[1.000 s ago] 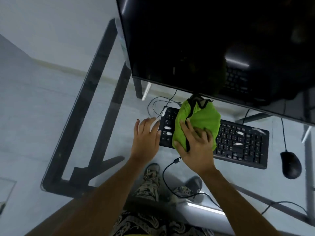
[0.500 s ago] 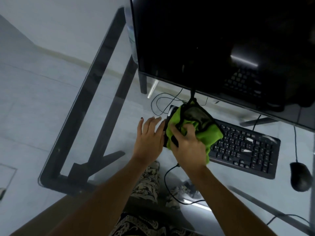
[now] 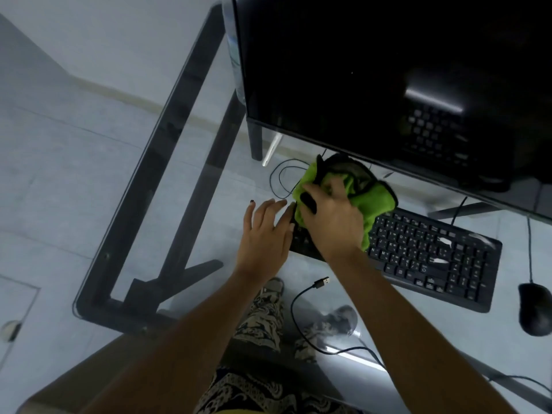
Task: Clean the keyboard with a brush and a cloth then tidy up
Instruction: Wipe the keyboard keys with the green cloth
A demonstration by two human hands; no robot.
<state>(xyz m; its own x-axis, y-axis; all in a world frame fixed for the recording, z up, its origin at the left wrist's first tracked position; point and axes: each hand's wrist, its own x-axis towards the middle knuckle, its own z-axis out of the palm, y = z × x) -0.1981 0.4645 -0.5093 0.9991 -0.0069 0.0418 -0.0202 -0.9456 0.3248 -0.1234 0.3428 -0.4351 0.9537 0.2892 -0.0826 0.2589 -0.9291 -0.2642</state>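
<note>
A black keyboard [image 3: 433,255] lies on the glass desk below the monitor. A bunched green cloth [image 3: 376,198] with a dark edge covers the keyboard's left end. My right hand [image 3: 331,222] presses down on the cloth, fingers curled into it. My left hand [image 3: 263,234] lies flat with fingers apart against the keyboard's left edge, holding nothing. The keyboard's left keys are hidden under cloth and hand. No brush is in view.
A large dark monitor [image 3: 388,79] stands at the back. A black mouse [image 3: 534,309] sits at the right. A loose USB cable [image 3: 321,282] lies near the desk's front edge. The glass desk [image 3: 134,204] ends at the left on a dark frame.
My right hand has slid the cloth leftward along the keyboard, from its left-middle keys to its left end. My left hand has stayed at the left edge.
</note>
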